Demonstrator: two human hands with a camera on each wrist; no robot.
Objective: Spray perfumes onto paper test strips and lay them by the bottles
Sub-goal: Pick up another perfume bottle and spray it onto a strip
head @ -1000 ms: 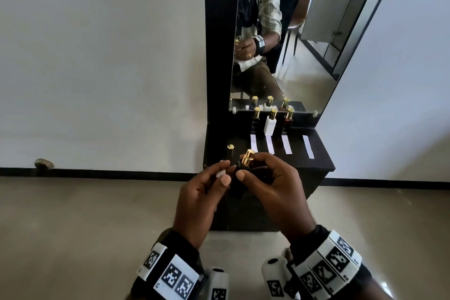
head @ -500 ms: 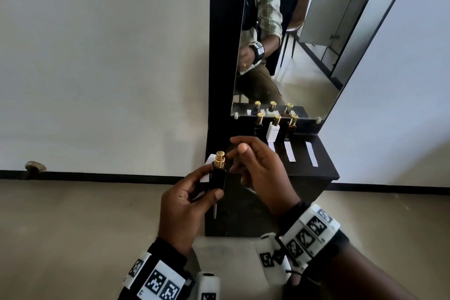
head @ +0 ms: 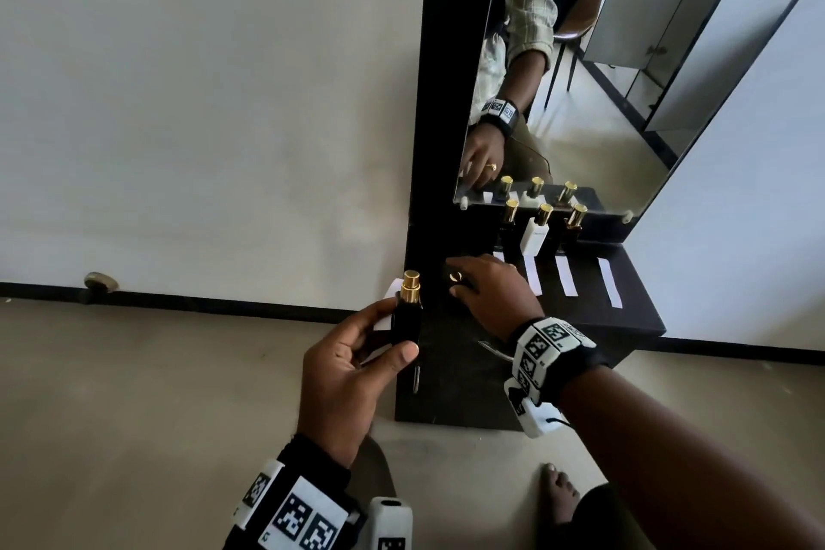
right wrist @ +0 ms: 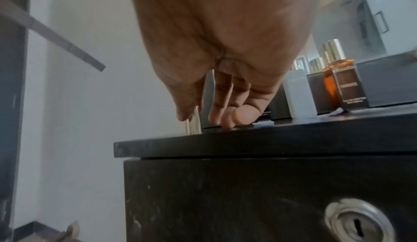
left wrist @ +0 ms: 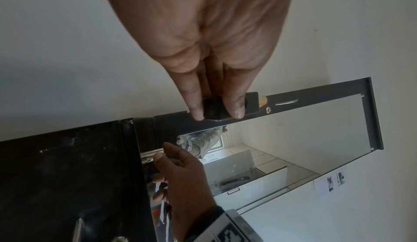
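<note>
Black glass, gold nozzle: the uncapped perfume bottle (head: 407,313) stands upright in the left hand (head: 352,366), pinched with a paper test strip (head: 389,304) behind it; the right hand (head: 493,297) reaches down to the cabinet top (head: 634,308); whether it grasps anything I cannot tell; a loosened pinch might drop the half-hidden strip.

The black cabinet top (head: 634,317) carries three perfume bottles (head: 535,228), white paper strips (head: 566,277), and perhaps a gold cap (head: 455,276).
</note>
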